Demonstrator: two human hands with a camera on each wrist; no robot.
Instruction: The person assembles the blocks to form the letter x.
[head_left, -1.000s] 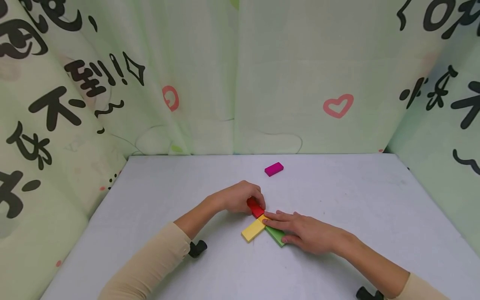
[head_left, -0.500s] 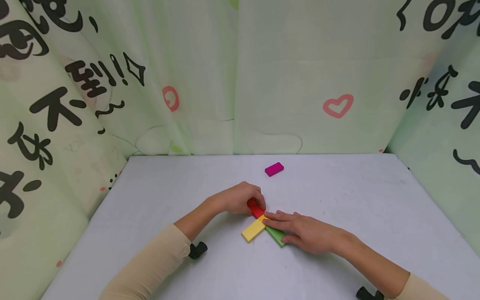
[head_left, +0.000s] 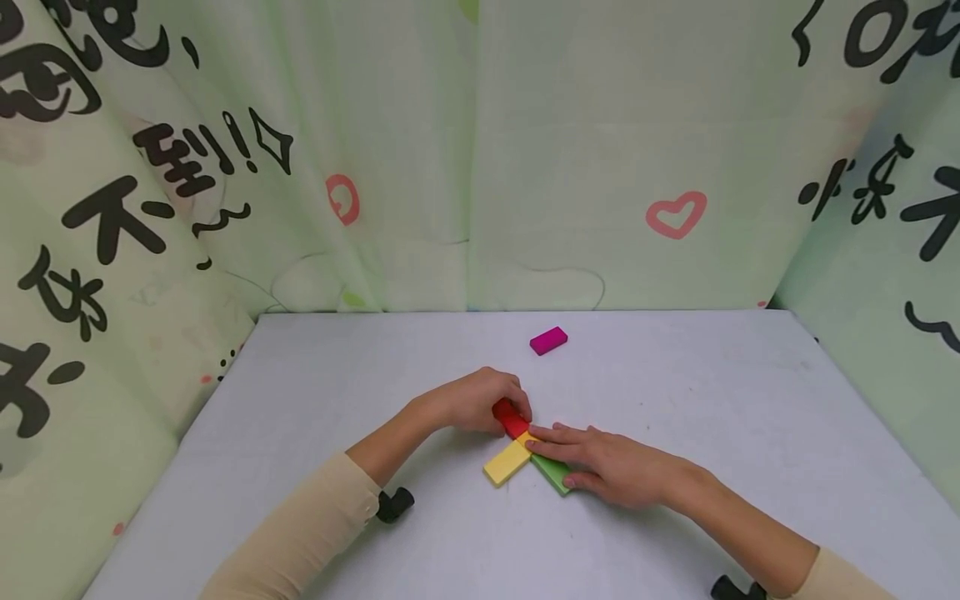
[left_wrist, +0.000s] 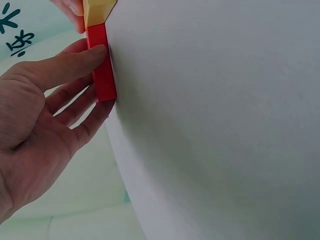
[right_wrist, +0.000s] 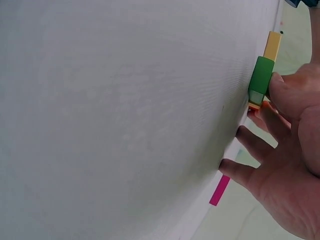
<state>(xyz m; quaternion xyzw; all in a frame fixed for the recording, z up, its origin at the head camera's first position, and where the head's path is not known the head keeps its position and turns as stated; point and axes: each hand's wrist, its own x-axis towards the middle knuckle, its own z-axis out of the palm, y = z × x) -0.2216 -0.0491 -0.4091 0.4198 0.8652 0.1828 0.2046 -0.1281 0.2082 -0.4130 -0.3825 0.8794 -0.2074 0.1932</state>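
Observation:
In the head view my left hand (head_left: 480,398) pinches a red block (head_left: 512,419) standing on the white table. The left wrist view shows the thumb on one face of this red block (left_wrist: 103,77) and fingers on the other. One end of it meets a yellow-orange piece (head_left: 525,437). A pale yellow block (head_left: 506,463) and a green block (head_left: 551,472) branch from the same spot. My right hand (head_left: 622,468) lies over the join with straight fingers. Its thumb touches the green block (right_wrist: 261,75), and its index fingertip rests near the yellow-orange piece.
A magenta block (head_left: 548,340) lies apart near the back of the white table (head_left: 697,375). Behind and at both sides hang pale green curtains (head_left: 555,167) with black lettering. A black device (head_left: 395,503) sits at the left wrist, another (head_left: 737,588) at the right.
The camera view shifts very slightly. Both hands and all the blocks hold the same places relative to one another.

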